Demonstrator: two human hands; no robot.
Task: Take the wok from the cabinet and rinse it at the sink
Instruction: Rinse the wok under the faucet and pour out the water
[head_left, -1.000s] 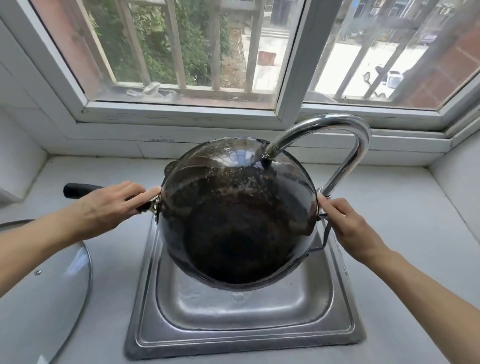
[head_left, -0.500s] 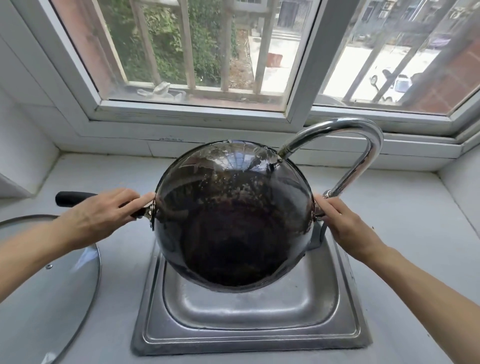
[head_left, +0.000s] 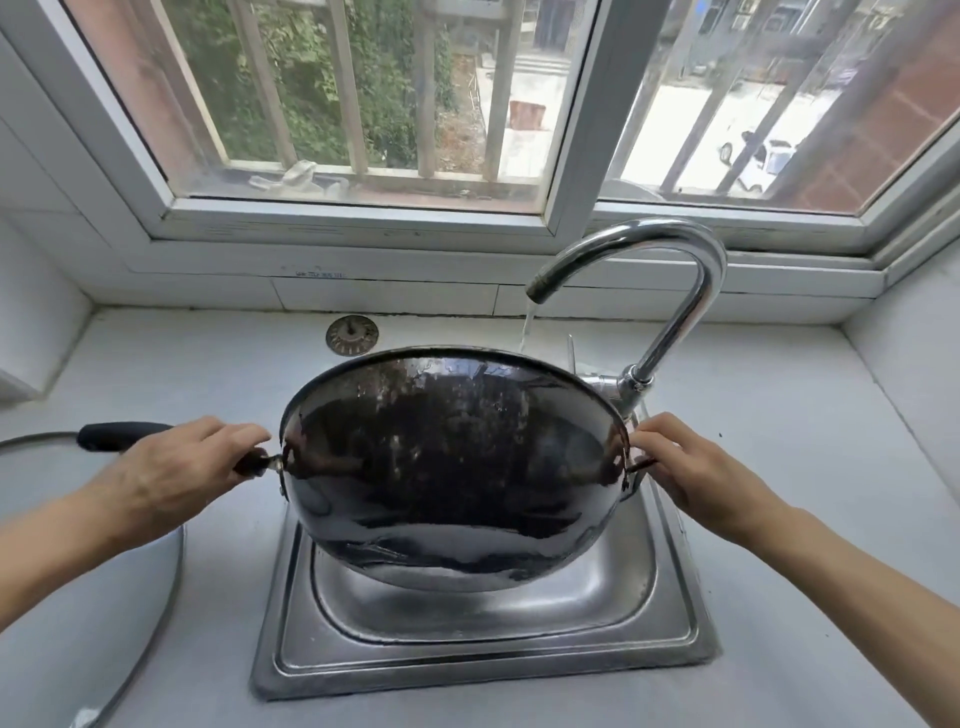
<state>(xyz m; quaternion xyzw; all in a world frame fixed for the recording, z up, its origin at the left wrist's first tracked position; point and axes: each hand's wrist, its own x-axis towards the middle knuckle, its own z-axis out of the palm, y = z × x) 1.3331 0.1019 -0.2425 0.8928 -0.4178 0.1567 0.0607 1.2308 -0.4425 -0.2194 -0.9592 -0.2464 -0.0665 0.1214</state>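
Left grip: my left hand (head_left: 171, 470) is curled round the wok's long black handle (head_left: 111, 435), close to where it joins the pan; the handle's end sticks out past my wrist to the left.
Right grip: my right hand (head_left: 693, 475) pinches the small loop handle (head_left: 640, 464) on the opposite side of the rim, fingers bent round it.
Wok: the dark wok (head_left: 452, 467) hangs between both hands over the sink, tilted so its blackened, wet-looking underside faces me and its mouth faces the window. I cannot see the inside.
Water: a thin stream (head_left: 525, 330) runs from the spout and drops behind the far rim of the wok; where it lands is hidden from me.
Tap: the chrome gooseneck tap (head_left: 696, 291) rises at the back right of the sink and arches left over the wok's far edge.
Sink: the small square steel sink (head_left: 483, 660) lies directly below the wok, set in the grey worktop (head_left: 779, 597).
Strainer: a round metal sink strainer (head_left: 352, 335) lies on the worktop behind the wok, near the wall.
Lid: a glass lid (head_left: 104, 613) rests on the worktop at the left, under my left forearm.
Window: a white-framed window (head_left: 576, 130) with bars outside runs along the back.
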